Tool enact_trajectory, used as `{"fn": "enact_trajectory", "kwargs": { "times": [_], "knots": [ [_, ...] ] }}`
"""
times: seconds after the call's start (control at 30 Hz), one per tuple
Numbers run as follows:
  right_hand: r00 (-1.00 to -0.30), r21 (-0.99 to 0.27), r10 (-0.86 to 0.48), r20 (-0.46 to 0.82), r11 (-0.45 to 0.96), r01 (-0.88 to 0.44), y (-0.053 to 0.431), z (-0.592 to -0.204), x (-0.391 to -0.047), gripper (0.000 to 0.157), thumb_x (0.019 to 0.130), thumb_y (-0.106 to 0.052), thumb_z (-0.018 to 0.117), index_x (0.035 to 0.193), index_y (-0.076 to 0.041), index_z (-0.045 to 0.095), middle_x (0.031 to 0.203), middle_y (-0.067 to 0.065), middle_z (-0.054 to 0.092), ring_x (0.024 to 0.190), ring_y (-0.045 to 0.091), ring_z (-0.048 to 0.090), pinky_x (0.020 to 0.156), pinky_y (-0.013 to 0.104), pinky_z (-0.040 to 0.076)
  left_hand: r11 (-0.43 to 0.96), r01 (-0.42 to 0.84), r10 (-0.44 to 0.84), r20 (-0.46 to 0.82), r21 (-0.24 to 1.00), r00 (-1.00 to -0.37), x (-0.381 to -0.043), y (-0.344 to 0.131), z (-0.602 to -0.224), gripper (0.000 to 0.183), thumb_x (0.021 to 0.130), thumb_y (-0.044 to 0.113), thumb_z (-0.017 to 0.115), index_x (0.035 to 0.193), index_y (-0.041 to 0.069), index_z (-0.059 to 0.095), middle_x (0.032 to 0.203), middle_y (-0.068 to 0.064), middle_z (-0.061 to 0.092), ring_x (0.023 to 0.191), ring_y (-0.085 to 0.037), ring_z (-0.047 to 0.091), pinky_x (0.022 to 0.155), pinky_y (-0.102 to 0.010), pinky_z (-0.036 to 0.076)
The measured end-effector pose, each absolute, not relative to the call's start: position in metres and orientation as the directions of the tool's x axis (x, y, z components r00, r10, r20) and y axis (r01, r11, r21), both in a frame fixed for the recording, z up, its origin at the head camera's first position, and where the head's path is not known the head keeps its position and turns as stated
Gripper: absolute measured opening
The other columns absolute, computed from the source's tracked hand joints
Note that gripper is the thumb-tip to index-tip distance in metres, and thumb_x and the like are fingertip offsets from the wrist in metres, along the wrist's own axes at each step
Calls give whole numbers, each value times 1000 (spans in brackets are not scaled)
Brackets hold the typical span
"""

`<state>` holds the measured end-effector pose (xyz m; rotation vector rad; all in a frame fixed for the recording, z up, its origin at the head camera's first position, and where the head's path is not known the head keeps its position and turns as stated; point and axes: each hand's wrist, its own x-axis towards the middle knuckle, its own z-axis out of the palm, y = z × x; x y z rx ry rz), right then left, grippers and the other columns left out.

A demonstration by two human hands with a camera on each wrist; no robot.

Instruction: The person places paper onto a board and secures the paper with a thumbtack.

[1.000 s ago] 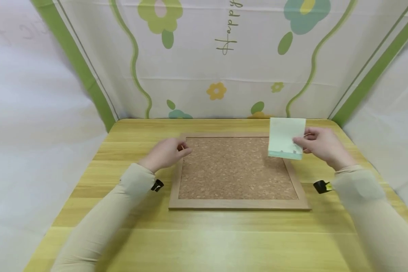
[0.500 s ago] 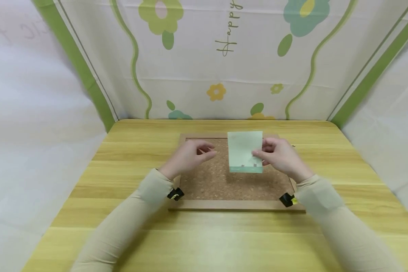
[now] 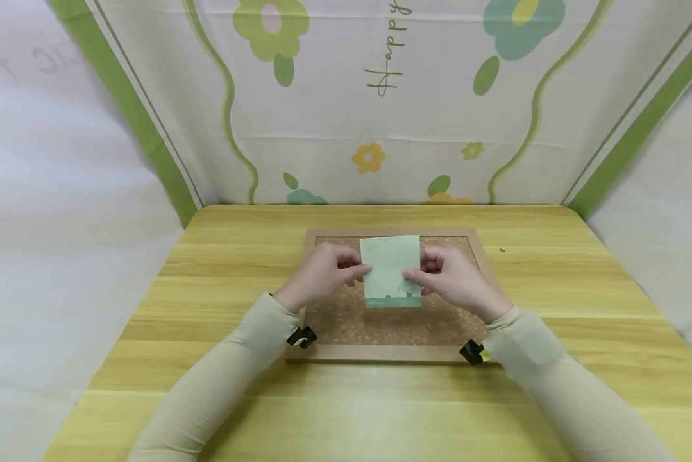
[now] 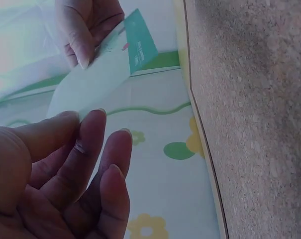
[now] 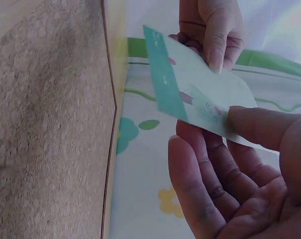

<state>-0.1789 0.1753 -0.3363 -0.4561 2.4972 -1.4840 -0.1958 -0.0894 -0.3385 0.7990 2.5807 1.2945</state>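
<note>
A pale green note sheet (image 3: 390, 269) with a teal strip along its near edge is held up over the corkboard (image 3: 346, 324). My left hand (image 3: 324, 273) pinches its left edge between thumb and forefinger. On the opposite edge, my right hand (image 3: 458, 282) grips it with the thumb on the printed face and fingers behind. In the right wrist view, small pink and purple prints show beside the strip of the sheet (image 5: 205, 84). The left wrist view shows the sheet (image 4: 98, 82) bending slightly between both hands. Part of the corkboard is hidden behind hands and sheet.
The corkboard's wooden frame (image 3: 380, 353) lies flat on a light wooden table (image 3: 346, 417). A tiny dark speck (image 3: 502, 250) is on the table to the right. Behind the table's far edge hangs a flower-print cloth (image 3: 322, 109).
My right hand has brought the note sheet leftward from the board's right side to its middle, and lower in view. My left hand has moved right and taken hold of the sheet's left edge.
</note>
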Motion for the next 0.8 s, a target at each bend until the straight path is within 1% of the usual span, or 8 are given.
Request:
{"fn": "enact_trajectory", "kwargs": {
  "times": [0.1,0.17,0.27,0.4,0.5,0.63,0.8],
  "knots": [
    [-931,-864,-366,-5,470,-180,176,-339,-180,20,95,-22,69,95,-1,67,86,9,70,79,28,68,73,42,57,489,389,526,91,781,-845,-195,-91,-339,21,97,29,65,82,17,73,75,4,69,68,-13,66,62,-33,53],
    [-928,-856,-373,0,480,-193,177,-340,-181,20,96,-22,69,93,-2,68,85,9,70,78,29,67,74,43,57,488,378,529,78,786,-845,-195,-92,-339,20,98,27,65,82,17,73,77,0,70,69,-15,67,65,-36,55],
    [-920,-844,-393,-5,495,-207,178,-342,-182,20,96,-24,68,93,-5,71,84,7,70,78,31,67,74,46,56,496,362,528,57,789,-848,-195,-92,-339,20,98,25,65,82,15,73,79,-6,71,72,-23,68,65,-38,55],
    [-909,-823,-415,-26,526,-216,179,-345,-184,20,96,-27,68,91,-8,73,82,6,70,80,34,67,73,48,55,531,356,528,28,769,-848,-197,-93,-342,21,98,24,65,81,15,72,79,-7,71,75,-30,68,60,-34,51],
    [-901,-808,-431,-42,545,-223,178,-347,-185,19,96,-26,68,90,-9,73,82,9,70,80,35,67,73,49,55,554,370,540,16,746,-842,-198,-93,-345,21,98,24,66,81,13,73,80,-8,72,75,-30,68,59,-32,50],
    [-894,-790,-444,-62,569,-228,178,-350,-188,17,97,-24,67,89,-10,73,84,12,70,80,34,67,72,49,55,574,381,551,3,725,-834,-202,-93,-349,24,98,24,66,82,8,73,81,-10,72,73,-28,69,58,-31,51],
    [-886,-755,-453,-99,614,-229,177,-356,-194,22,97,-24,67,83,-7,71,82,12,70,77,31,68,67,41,54,596,375,557,-29,710,-830,-207,-92,-353,25,97,23,67,81,5,73,81,-10,73,70,-26,69,59,-30,51]
  ]
}}
